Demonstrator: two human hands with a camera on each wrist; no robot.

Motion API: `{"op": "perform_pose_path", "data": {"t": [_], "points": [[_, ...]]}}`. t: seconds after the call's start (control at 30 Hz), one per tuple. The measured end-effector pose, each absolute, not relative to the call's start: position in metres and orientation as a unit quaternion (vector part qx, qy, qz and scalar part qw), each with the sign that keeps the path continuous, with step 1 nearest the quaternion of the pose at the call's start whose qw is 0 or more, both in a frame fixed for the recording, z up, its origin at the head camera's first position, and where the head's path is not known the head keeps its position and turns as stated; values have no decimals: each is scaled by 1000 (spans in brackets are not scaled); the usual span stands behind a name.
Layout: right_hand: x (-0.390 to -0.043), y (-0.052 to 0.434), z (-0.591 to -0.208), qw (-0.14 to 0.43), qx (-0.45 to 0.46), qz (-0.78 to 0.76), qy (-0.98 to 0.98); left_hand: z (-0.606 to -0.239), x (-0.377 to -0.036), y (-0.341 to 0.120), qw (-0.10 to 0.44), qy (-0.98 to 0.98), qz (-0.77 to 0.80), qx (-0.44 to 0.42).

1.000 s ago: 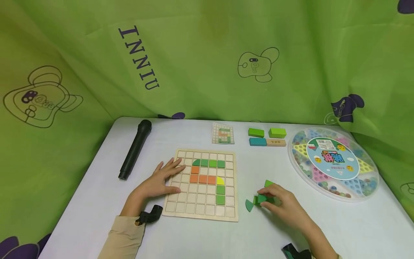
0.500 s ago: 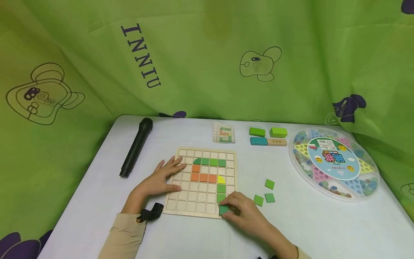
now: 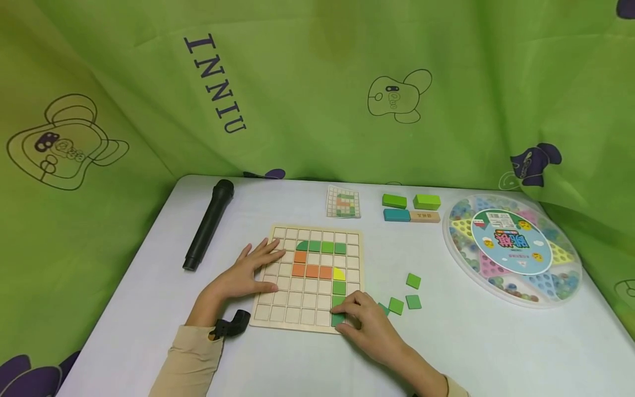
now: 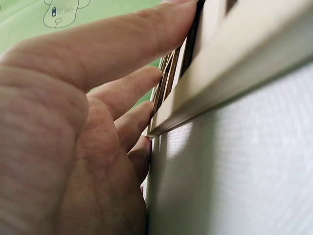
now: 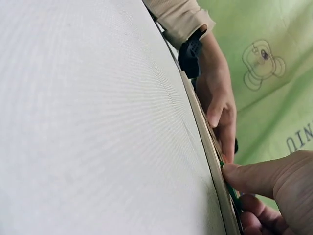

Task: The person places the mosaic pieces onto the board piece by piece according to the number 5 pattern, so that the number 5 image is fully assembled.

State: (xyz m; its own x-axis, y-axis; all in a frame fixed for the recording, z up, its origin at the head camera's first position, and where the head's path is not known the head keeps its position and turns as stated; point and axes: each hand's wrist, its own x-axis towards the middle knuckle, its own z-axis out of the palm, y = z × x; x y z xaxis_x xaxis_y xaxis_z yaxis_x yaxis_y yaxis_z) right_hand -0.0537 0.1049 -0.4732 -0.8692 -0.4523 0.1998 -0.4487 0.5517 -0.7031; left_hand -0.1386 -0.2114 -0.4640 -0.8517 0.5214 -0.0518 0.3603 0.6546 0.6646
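Note:
A square wooden grid board (image 3: 302, 317) lies on the white table, bearing green, orange and yellow tiles in some cells. My left hand (image 3: 248, 275) rests on its left edge with spread fingers; in the left wrist view the thumb (image 4: 146, 32) lies over the rim. At the bottom row, my right hand (image 3: 369, 328) pinches a green tile (image 3: 337, 320) by its edges, right at a cell below the other green tiles. The right wrist view shows the thumb (image 5: 244, 177) against that tile's edge. Just beyond this hand lie several loose green tiles (image 3: 413, 301), one partly hidden by it.
Left of the board lies a black microphone (image 3: 208, 226). Behind it are a pattern card (image 3: 343, 202), green blocks (image 3: 426, 202) and a blue-and-wood bar (image 3: 397, 215). A round marble-game box (image 3: 565, 275) sits at right. Green cloth (image 3: 307, 110) hangs along the back.
My right hand has carried a green tile from the loose pieces leftward to the board and lowered it at the bottom row. The left hand has stayed on the board's edge.

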Motion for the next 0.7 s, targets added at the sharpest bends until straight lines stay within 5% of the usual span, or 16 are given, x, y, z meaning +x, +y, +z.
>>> {"op": "perform_pose_path", "data": {"t": [0.33, 0.7], "points": [[-55, 120, -462, 12, -241, -396, 886, -467, -137, -210, 116, 897, 346, 249], [-65, 190, -457, -37, -184, -301, 935, -467, -137, -212, 95, 899, 341, 256]]}}
